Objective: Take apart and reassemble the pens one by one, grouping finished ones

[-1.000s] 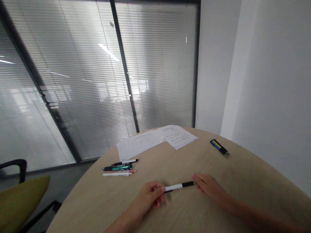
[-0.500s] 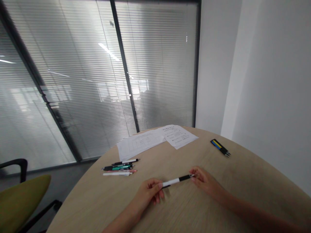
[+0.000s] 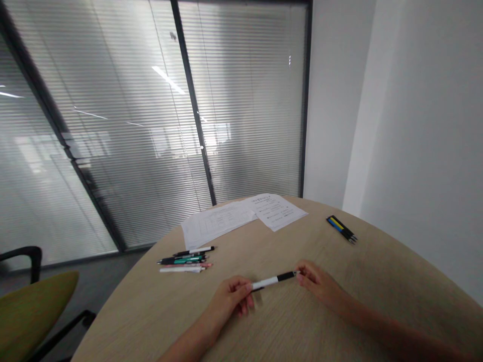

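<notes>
Inspector: Since a second ago, your right hand (image 3: 316, 280) has closed its fingertips on the pen (image 3: 273, 279), and both hands have moved slightly away from you.
Operator: And the grip?
Inspector: Your right hand pinches the black end and your left hand (image 3: 231, 297) the white end. Held at both ends, the pen spans the gap low over the table (image 3: 339, 322), tilted up to the right. I cannot tell whether it touches the table.
Operator: Surroundings?
Inspector: Loose pens (image 3: 184, 260) lie to your left, with papers (image 3: 241, 213) beyond them and a blue-yellow set (image 3: 341, 229) well apart on the right.
</notes>
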Available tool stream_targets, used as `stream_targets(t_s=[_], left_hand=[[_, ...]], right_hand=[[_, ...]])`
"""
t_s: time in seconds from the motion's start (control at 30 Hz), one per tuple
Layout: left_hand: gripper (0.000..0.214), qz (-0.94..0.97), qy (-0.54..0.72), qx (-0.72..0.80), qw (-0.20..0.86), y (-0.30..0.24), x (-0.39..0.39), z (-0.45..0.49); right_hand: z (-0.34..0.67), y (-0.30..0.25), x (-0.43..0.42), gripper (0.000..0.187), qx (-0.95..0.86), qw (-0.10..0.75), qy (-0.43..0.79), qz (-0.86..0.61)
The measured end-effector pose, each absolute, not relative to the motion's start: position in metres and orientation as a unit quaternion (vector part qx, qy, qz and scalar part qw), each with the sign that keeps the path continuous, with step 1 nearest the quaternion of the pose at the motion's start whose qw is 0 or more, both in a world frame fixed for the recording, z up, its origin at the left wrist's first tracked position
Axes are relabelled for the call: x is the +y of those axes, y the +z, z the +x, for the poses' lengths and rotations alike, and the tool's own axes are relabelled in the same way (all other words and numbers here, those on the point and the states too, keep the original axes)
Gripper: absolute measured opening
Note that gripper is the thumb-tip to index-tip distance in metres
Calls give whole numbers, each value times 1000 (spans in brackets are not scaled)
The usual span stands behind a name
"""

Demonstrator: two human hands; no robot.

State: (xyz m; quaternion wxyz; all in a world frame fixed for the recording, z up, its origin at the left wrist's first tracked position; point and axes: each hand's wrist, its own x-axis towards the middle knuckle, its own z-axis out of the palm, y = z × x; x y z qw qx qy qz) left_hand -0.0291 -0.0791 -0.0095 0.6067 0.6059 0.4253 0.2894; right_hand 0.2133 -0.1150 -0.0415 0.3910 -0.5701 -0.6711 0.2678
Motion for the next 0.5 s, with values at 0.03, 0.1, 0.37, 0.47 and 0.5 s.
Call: stream_targets(t_s=[0.03, 0.1, 0.37, 0.47, 0.5], left_hand=[[38, 605, 290, 426, 608, -9, -79, -29], [37, 603, 288, 426, 610, -9, -80, -29], [38, 603, 283, 426, 612, -7, -82, -26], [38, 600, 286, 429, 612, -6, -82, -26], [38, 598, 288, 429, 613, -7, -82, -26]], right_hand=[[213, -41, -115, 22, -667, 402, 278, -562], [213, -40, -115, 24, -667, 405, 281, -559], [212, -34, -118, 29, -695, 350, 221, -587], [212, -35, -118, 26, -689, 370, 229, -579], [212, -36, -118, 23, -685, 375, 242, -576]])
